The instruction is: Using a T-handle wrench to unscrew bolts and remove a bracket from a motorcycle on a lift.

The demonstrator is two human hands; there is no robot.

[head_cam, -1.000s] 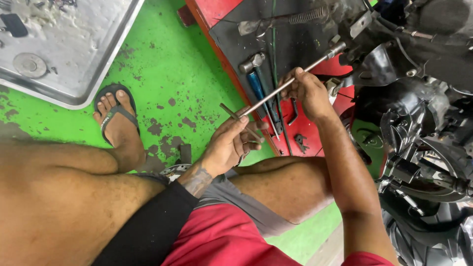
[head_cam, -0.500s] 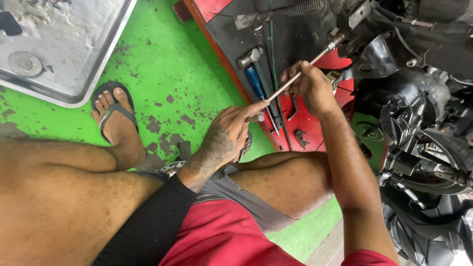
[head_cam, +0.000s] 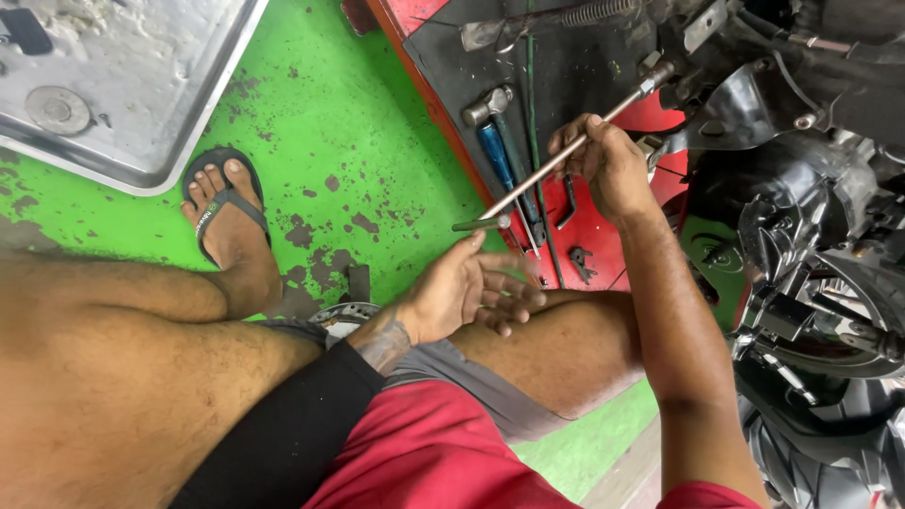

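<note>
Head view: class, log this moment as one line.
right hand: grips T-handle wrench | left hand: open, beside wrench handle | wrench tip: at motorcycle engine

Long silver T-handle wrench (head_cam: 551, 170), slanted diagonally; socket tip against dark motorcycle engine (head_cam: 801, 236), cross-handle lowest

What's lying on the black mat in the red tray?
On the black mat: a hammer with a blue handle, a coil spring and a few small dark tools. The right hand and long wrench cover part of it.

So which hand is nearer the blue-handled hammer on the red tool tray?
Right. The right hand grips the long metal T-wrench just beside the hammer; the open left hand is lower.
</note>
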